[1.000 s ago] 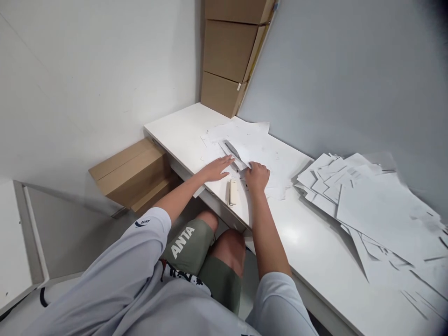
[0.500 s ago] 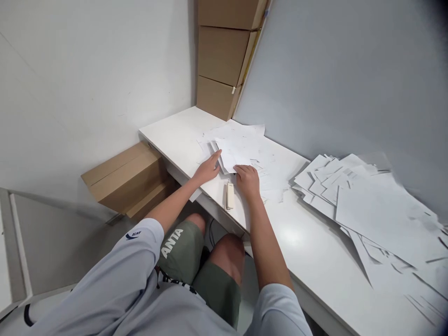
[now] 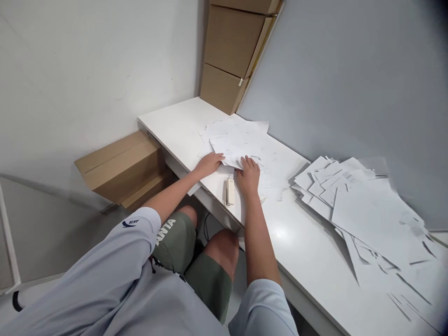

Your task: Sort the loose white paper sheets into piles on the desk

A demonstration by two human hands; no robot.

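Several white paper sheets (image 3: pixel 229 147) lie flat near the far end of the white table, with small dark marks on them. My left hand (image 3: pixel 209 164) rests at the sheets' left near corner, fingers stretched out onto the paper. Over the right part of the near edge, my right hand (image 3: pixel 249 176) lies with its fingers spread and touching the top sheet. Between my wrists, close to the table's front edge, sits a cream-coloured stapler (image 3: pixel 230 191). Neither hand touches it.
A big untidy pile of papers (image 3: pixel 367 210) covers the table's right side, with loose strips beside it. Cardboard boxes (image 3: pixel 234 39) are stacked at the far corner. An open cardboard box (image 3: pixel 119 163) stands left of the table (image 3: pixel 294 242). Walls close off the left and back.
The paper that was tilted between my hands now lies flat on the other sheets. My right fingers have gone from gripping its edge to spreading over it. The view has shifted slightly.
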